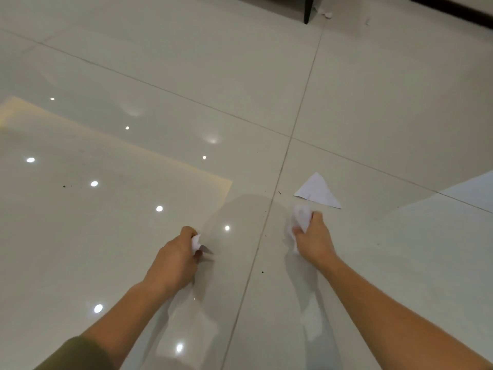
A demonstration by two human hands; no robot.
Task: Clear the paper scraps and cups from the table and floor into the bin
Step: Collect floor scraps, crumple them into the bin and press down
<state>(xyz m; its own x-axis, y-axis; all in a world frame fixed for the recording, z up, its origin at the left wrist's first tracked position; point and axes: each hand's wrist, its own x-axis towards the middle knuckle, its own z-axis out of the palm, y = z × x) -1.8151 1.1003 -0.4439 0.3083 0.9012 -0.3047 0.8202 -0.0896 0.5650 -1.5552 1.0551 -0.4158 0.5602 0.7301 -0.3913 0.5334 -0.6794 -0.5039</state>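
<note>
My left hand grips a small white paper scrap low over the glossy tiled floor. To its right, my right hand holds a crumpled white paper wad. Just beyond that hand a flat white triangular paper scrap lies on the floor. Far off at the top, a small crumpled scrap and another tiny piece lie near a dark furniture leg. No cups and no bin are in view.
Pale tiles with grey grout lines reflect ceiling lights. A dark skirting or furniture edge runs along the top right. A pale bluish patch shows at the right edge. Small dark specks dot the floor.
</note>
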